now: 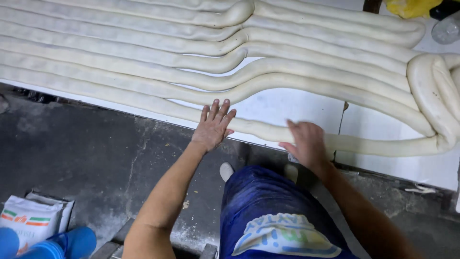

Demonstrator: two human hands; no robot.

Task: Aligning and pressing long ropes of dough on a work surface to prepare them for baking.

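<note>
Pressing flat on the nearest dough rope (373,144) along the counter's (297,108) front edge, the left hand (214,127) lies open, fingers spread; the right hand (306,143), blurred, also rests open-palmed on it. More ropes (143,48) lie behind, toward the far edge.

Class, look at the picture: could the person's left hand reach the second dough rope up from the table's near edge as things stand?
Probably yes. The left hand lies flat on the nearest dough rope, and the second dough rope runs just beyond its fingertips with nothing between them on the white table.
</note>
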